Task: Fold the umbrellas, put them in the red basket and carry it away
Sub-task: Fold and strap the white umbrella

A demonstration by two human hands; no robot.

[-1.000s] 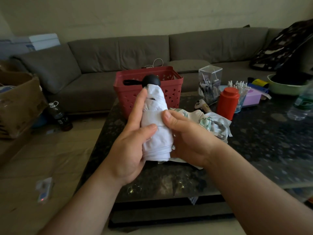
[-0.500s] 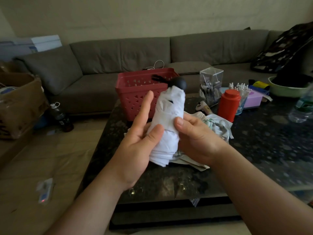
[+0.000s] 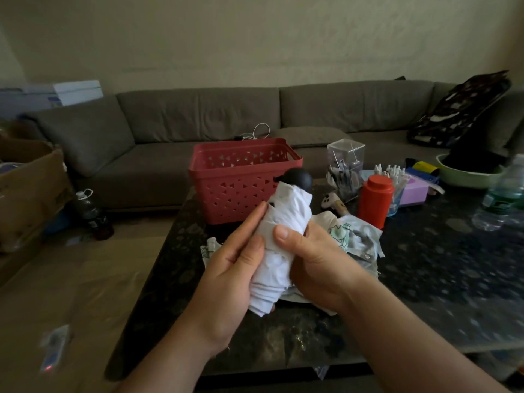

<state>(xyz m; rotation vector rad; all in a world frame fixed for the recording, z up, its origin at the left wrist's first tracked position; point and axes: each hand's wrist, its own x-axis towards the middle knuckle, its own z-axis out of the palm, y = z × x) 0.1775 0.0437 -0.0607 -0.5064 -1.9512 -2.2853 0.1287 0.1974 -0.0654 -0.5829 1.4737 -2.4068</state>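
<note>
A folded white umbrella (image 3: 283, 222) with a round black handle knob stands tilted to the right between my hands, above the dark table. My left hand (image 3: 229, 268) holds its left side, thumb on the fabric and fingers extended along it. My right hand (image 3: 314, 259) grips its right side with the thumb pressed across the front. A second umbrella (image 3: 351, 234), pale with a green print, lies unfolded on the table behind my right hand. The red basket (image 3: 241, 188) stands at the table's far edge; I see nothing inside it.
On the dark stone table (image 3: 439, 273) stand a red bottle (image 3: 374, 197), a clear pen box (image 3: 344, 168), a purple box (image 3: 415, 191), a green bowl (image 3: 467, 174) and a water bottle (image 3: 502, 199). A grey sofa (image 3: 198, 117) runs behind. A cardboard box (image 3: 28, 188) sits on the floor at left.
The white umbrella has tipped from upright to leaning right. Both hands have shifted their hold around it, my left thumb now lying on the fabric. The black strap seen by the knob is out of sight.
</note>
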